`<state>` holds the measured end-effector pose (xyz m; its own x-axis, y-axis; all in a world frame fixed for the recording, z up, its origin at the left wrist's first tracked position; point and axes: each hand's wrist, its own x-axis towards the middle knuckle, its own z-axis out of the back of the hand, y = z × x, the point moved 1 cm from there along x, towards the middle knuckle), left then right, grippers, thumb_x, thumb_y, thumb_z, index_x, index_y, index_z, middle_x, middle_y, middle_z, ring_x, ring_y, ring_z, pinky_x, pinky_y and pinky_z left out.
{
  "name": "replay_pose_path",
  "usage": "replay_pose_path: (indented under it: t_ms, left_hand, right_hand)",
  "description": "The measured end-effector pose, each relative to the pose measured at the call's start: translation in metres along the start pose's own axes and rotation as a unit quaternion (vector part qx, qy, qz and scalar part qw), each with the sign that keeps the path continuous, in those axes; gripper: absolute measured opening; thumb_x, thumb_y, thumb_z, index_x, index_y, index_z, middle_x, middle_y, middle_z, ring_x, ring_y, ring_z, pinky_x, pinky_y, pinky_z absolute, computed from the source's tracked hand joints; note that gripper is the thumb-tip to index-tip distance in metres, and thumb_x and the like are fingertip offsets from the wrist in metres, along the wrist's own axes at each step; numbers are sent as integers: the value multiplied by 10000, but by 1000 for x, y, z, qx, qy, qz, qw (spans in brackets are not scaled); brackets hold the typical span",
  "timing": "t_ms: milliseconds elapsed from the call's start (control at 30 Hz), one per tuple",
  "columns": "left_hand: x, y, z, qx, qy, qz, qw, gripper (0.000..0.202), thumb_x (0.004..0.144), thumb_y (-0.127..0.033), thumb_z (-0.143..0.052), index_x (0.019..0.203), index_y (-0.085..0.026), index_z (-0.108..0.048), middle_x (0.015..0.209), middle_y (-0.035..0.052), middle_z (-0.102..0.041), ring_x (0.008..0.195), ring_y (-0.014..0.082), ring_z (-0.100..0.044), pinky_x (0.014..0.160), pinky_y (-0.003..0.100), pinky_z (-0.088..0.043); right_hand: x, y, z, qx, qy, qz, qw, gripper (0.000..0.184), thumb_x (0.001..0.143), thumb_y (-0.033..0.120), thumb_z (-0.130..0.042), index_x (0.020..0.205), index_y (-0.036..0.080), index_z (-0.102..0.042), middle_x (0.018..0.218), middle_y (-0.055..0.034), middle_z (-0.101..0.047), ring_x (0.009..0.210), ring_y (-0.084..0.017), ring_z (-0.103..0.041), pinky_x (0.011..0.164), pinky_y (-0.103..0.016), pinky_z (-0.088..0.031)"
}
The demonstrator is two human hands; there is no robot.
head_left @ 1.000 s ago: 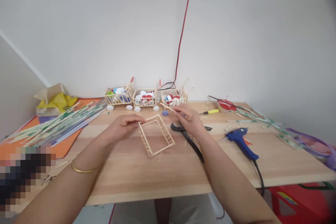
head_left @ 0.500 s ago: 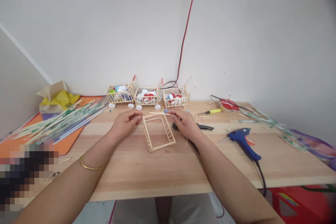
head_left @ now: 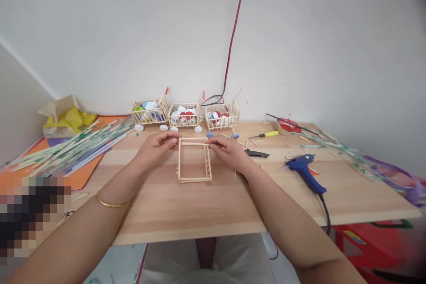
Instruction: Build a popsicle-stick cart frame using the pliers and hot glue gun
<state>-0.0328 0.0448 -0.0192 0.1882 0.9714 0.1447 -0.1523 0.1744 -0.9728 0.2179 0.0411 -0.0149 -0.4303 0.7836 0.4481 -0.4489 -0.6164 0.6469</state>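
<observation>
A small open frame of thin wooden sticks (head_left: 194, 159) stands on the wooden table (head_left: 213, 204), squared to me. My left hand (head_left: 156, 147) pinches its far left corner, fingers closed. My right hand (head_left: 226, 150) pinches a loose wooden stick (head_left: 196, 143) and lays it across the frame's far top edge. A gold bangle (head_left: 109, 202) sits on my left wrist.
Three stick carts filled with bottle caps (head_left: 185, 115) line the wall. A blue glue gun (head_left: 304, 171) lies at right, black cutters (head_left: 256, 153) beside my right hand, a yellow screwdriver (head_left: 268, 134) and red tape roll (head_left: 286, 126) behind. Wrapped sticks (head_left: 73, 146) pile on orange paper at left.
The frame has been turned from a slant to square with me. My right hand has brought the loose stick from above the cutters onto the frame's far edge.
</observation>
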Motion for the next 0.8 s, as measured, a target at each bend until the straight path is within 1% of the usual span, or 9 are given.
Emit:
replay_pose_path:
  t_ms: [167,233,333,433,667,800]
  left_hand:
    - [0,-2,-2,9,-4,-3,1000,398,720,-450,-669,994,-161,-660,936,64,-686,843,199,-640,825,385,-525]
    - [-1,-5,-2,28,-8,-13,999,395,729,-455,-654,993,-161,-660,901,59,-684,807,190,-636,794,365,-527]
    - [-3,-11,0,91,-29,-40,995,359,735,-455,-638,937,-161,-677,841,51,-677,732,167,-612,715,308,-512]
    - [-5,-15,3,137,-39,-50,989,331,737,-448,-637,882,-155,-686,832,55,-680,714,163,-597,679,285,-491]
    - [-4,-13,0,179,-21,-53,982,306,722,-438,-646,843,-160,-687,872,59,-707,829,202,-625,794,315,-470]
    - [-3,-10,0,193,-17,-61,979,285,738,-432,-627,813,-162,-682,842,49,-705,809,198,-625,775,304,-467]
  right_hand:
    - [0,0,-1,-8,3,20,1000,167,861,207,-490,935,198,-639,879,-42,-672,791,-151,-611,707,-279,-474]
    - [0,-1,-1,-16,-4,31,999,162,857,198,-491,925,201,-638,874,-45,-663,792,-153,-607,707,-285,-477]
    - [0,-1,0,-54,-35,54,997,191,853,170,-478,953,199,-638,909,-69,-627,836,-168,-595,742,-313,-479]
    - [-1,0,1,-83,-55,74,992,235,856,140,-450,990,192,-636,932,-87,-603,895,-185,-587,787,-341,-476]
    - [1,-1,-4,-94,-68,96,989,234,864,151,-443,973,210,-641,928,-83,-614,881,-192,-590,776,-350,-480]
    - [1,-2,-5,-94,-60,100,989,234,865,154,-440,980,209,-637,922,-83,-619,873,-189,-592,775,-347,-483]
